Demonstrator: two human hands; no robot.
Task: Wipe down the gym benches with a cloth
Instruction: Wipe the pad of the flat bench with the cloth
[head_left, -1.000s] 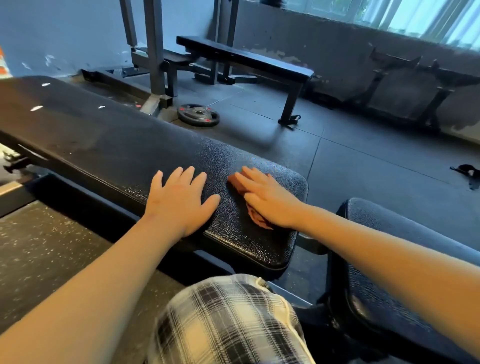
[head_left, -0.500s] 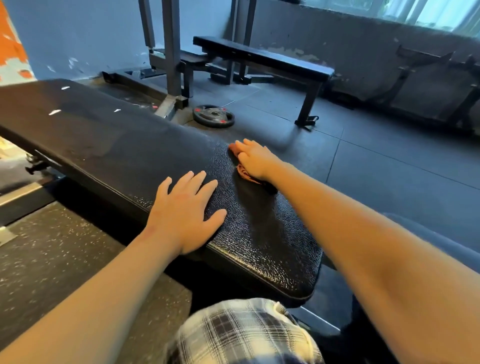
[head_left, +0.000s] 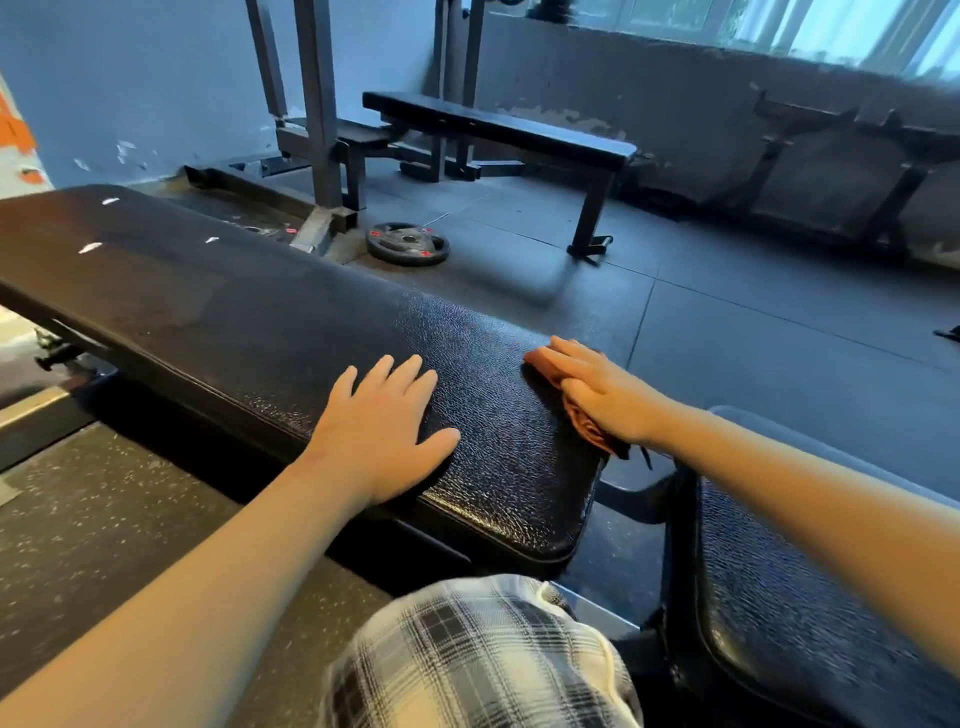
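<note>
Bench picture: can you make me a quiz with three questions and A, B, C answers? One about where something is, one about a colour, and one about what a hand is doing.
1. Where is the weight plate?
A. On the floor beyond the near bench
B. On top of the near bench
C. In a hand

2. What colour is the cloth?
A. Blue
B. Reddish-brown
C. White

3. How is the left hand?
A. Clenched in a fist
B. Gripping the cloth
C. Flat on the near bench, fingers straight

Answers:
1 A, the plate lies on the dark floor past the bench's far edge.
2 B, reddish-brown cloth shows under the right hand.
3 C, its palm rests on the bench with fingers spread, holding nothing.
</note>
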